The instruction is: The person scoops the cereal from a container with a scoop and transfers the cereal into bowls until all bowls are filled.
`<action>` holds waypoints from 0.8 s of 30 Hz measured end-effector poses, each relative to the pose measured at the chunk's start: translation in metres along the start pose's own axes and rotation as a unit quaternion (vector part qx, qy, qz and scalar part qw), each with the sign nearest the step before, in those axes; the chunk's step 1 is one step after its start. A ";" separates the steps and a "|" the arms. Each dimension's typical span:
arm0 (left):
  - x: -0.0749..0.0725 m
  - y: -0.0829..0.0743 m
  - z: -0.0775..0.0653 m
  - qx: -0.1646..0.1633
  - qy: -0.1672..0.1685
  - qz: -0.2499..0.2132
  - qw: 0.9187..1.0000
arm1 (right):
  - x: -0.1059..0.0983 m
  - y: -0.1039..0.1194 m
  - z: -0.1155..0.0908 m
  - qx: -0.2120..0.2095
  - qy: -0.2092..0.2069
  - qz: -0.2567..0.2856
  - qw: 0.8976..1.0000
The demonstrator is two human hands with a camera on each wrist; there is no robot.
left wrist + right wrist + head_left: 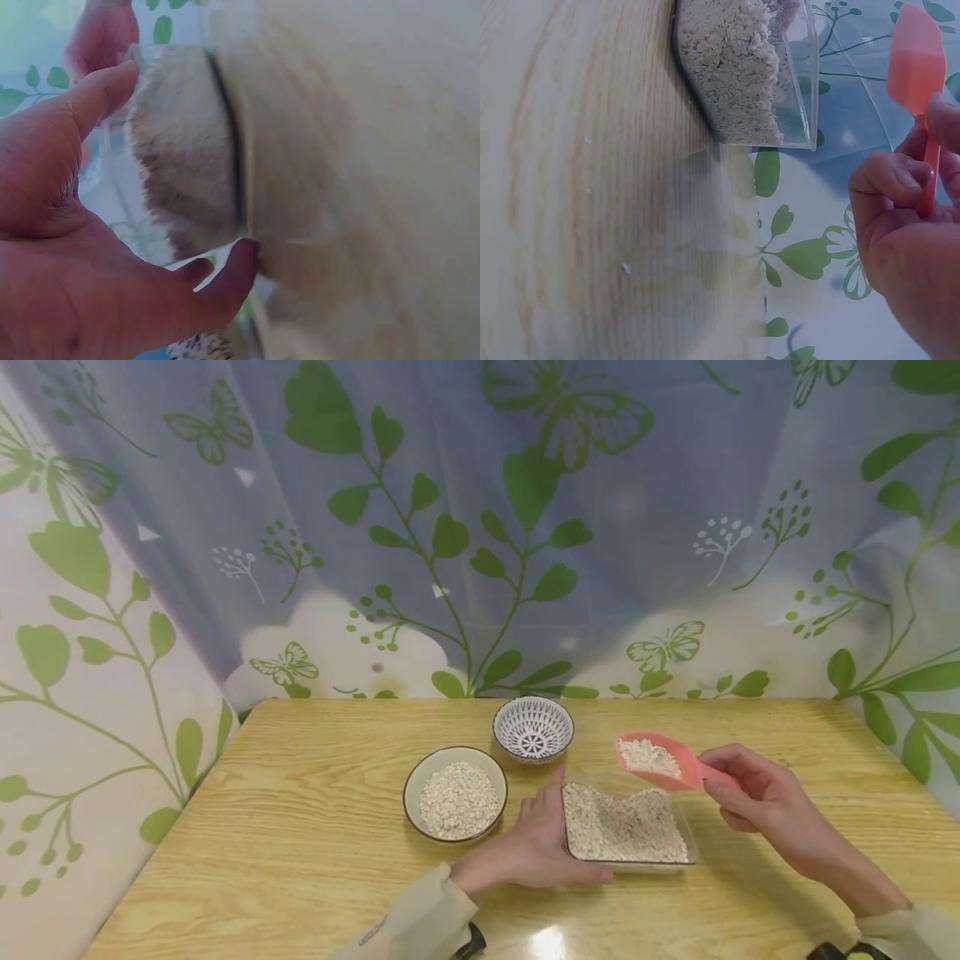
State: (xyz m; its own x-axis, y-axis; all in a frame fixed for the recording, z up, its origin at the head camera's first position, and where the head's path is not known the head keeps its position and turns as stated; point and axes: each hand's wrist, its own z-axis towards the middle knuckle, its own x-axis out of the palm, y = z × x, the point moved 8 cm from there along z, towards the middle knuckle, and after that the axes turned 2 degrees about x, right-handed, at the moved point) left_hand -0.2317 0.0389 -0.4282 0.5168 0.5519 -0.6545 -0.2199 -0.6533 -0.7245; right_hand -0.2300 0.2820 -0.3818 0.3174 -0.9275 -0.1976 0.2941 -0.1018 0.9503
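Note:
A clear rectangular container (626, 827) of oat flakes stands on the table. My left hand (542, 843) grips its left end, thumb along the near side and fingers at the far left corner; the left wrist view shows this hand (97, 225) spanning the container (184, 135). My right hand (765, 802) holds a pink scoop (686, 764) by its handle, level above the container's far right part, with flakes heaped in it. From the right wrist, the scoop (917, 67) appears with fingers and thumb wrapped about its handle.
Left of the container sits a cream bowl (457, 793) with a dark rim, holding more flakes. Behind stands a smaller patterned bowl (533, 730) with nothing in it. A few loose flakes (625, 268) lie on the wooden table (300, 827). A leaf-printed curtain (465, 527) hangs at the back.

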 end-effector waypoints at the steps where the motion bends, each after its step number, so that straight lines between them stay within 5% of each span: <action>1: -0.002 0.000 -0.001 0.004 -0.001 -0.004 1.000 | 0.000 0.000 0.000 0.001 0.001 -0.002 1.000; 12: -0.060 -0.012 -0.030 0.091 -0.065 -0.029 0.993 | 0.003 0.011 0.012 0.029 -0.033 -0.084 0.995; 20: -0.107 0.015 -0.050 0.121 -0.149 -0.063 0.979 | 0.009 0.022 0.024 0.038 -0.048 -0.126 0.990; 24: -0.123 0.029 -0.060 0.147 -0.172 -0.027 0.974 | 0.014 0.026 0.030 0.033 -0.047 -0.132 0.990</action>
State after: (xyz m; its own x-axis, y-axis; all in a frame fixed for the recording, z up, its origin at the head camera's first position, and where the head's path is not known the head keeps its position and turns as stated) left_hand -0.2521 -0.0787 -0.3557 0.2376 0.7553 -0.6108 -0.4527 -0.4703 -0.7575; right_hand -0.2457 0.2558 -0.3529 0.1514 -0.8943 -0.4210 0.2945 -0.3658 0.8829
